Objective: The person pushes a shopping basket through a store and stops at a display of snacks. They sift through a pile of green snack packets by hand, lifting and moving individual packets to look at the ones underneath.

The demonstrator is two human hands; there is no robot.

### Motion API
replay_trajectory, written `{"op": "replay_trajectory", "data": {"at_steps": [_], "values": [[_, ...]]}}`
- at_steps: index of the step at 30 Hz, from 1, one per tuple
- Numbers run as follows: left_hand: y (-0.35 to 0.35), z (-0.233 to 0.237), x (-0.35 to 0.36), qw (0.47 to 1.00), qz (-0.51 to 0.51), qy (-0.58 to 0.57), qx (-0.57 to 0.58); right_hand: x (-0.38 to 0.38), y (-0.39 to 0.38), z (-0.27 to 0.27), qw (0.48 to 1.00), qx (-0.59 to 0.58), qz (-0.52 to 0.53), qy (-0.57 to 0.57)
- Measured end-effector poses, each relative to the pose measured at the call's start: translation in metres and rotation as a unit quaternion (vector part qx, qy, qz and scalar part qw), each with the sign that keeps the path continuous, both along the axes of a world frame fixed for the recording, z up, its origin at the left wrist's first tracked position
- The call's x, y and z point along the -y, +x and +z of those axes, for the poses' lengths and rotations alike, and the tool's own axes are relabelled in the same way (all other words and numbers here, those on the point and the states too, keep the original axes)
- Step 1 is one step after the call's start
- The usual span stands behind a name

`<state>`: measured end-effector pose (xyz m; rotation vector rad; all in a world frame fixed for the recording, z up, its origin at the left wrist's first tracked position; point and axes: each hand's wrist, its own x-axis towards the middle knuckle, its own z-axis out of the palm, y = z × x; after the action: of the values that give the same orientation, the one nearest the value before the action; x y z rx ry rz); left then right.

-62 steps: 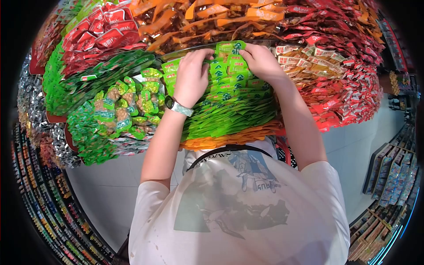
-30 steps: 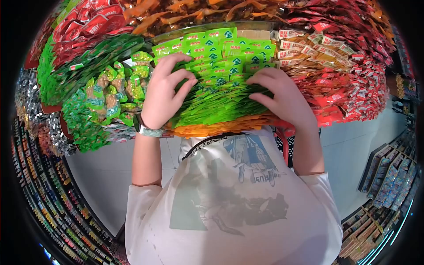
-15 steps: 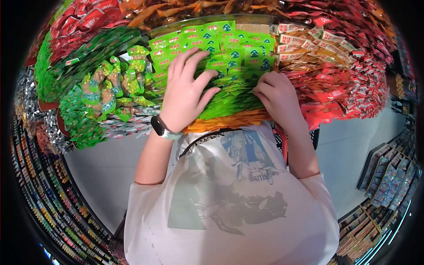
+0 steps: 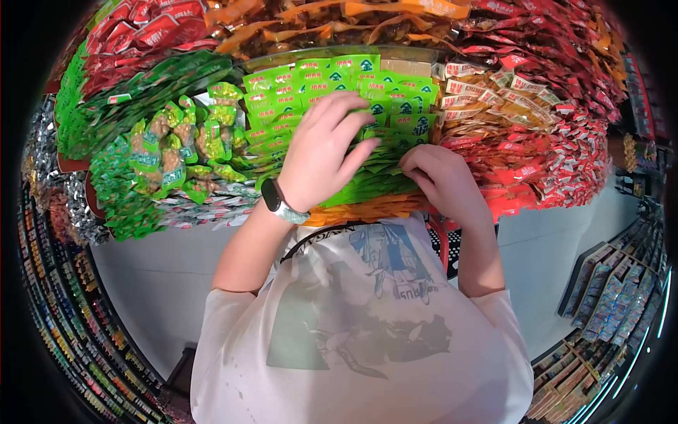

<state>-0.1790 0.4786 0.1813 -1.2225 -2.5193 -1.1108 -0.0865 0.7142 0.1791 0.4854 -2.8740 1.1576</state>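
Bright green snack packets (image 4: 272, 99) stand in overlapping rows at the centre of the display. Over their middle is my left hand (image 4: 326, 145), its fingers spread and slightly curled, with nothing held in it; a dark watch is on that wrist. At the right edge of the same packets is my right hand (image 4: 441, 177), thumb and fingers pinched together against the packet edges. What lies between those fingertips is too small to make out. Orange packets (image 4: 367, 210) form a layer below the green ones, close to my shirt.
Yellow-green bags of brown pieces (image 4: 169, 145) and dark green packets (image 4: 169, 78) lie to the left. Red packets (image 4: 522, 166) and white-labelled brown packets (image 4: 487, 92) are on the right. Orange-brown packets (image 4: 318, 32) fill the back. Stocked shelves (image 4: 614, 290) stand at lower right.
My left hand has moved to the right across the green packets. My right hand stays near the right edge, and the whole display appears slightly lower in view.
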Motion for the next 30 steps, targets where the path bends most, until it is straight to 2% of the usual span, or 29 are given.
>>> {"op": "replay_trajectory", "data": {"at_steps": [4, 7, 10, 11, 13, 14, 16, 17, 19, 21, 25, 28, 30], "values": [[0.016, 0.002, -0.005, 0.992, -0.107, 0.025, 0.062, -0.002, -0.002, 0.001, 0.999, 0.018, 0.003, -0.043], [0.018, -0.004, -0.005, 0.993, -0.11, 0.002, 0.036, -0.007, -0.007, 0.017, 0.988, 0.112, 0.017, -0.109], [0.012, 0.001, -0.002, 0.997, -0.07, 0.01, 0.004, -0.016, -0.011, 0.024, 0.979, 0.131, 0.024, -0.151], [0.009, 0.003, 0.0, 0.999, -0.03, -0.005, -0.01, -0.019, -0.012, 0.028, 0.973, 0.124, -0.009, -0.196], [-0.001, 0.006, 0.003, 0.997, 0.054, -0.036, -0.039, -0.022, -0.016, 0.038, 0.95, 0.107, -0.073, -0.283], [-0.006, 0.003, 0.004, 0.989, 0.108, -0.073, -0.073, -0.023, -0.02, 0.042, 0.949, 0.059, -0.101, -0.292], [-0.015, -0.008, 0.008, 0.986, 0.133, -0.076, -0.069, -0.025, -0.034, 0.051, 0.938, -0.028, -0.125, -0.322], [-0.018, -0.011, 0.01, 0.984, 0.145, -0.077, -0.067, -0.025, -0.041, 0.053, 0.944, -0.064, -0.137, -0.294], [-0.021, -0.01, 0.011, 0.985, 0.135, -0.084, -0.062, -0.017, -0.066, 0.043, 0.929, -0.159, -0.07, -0.326], [-0.022, -0.01, 0.011, 0.986, 0.131, -0.079, -0.063, 0.001, -0.08, 0.034, 0.927, -0.168, -0.126, -0.311], [-0.026, -0.009, 0.008, 0.984, 0.137, -0.1, -0.061, 0.018, -0.105, 0.013, 0.928, -0.242, -0.144, -0.242], [-0.035, -0.01, -0.001, 0.982, 0.14, -0.111, -0.069, 0.027, -0.114, 0.007, 0.906, -0.247, -0.162, -0.304], [-0.037, -0.012, -0.006, 0.982, 0.138, -0.117, -0.059, 0.026, -0.117, 0.006, 0.918, -0.243, -0.165, -0.267]]}}
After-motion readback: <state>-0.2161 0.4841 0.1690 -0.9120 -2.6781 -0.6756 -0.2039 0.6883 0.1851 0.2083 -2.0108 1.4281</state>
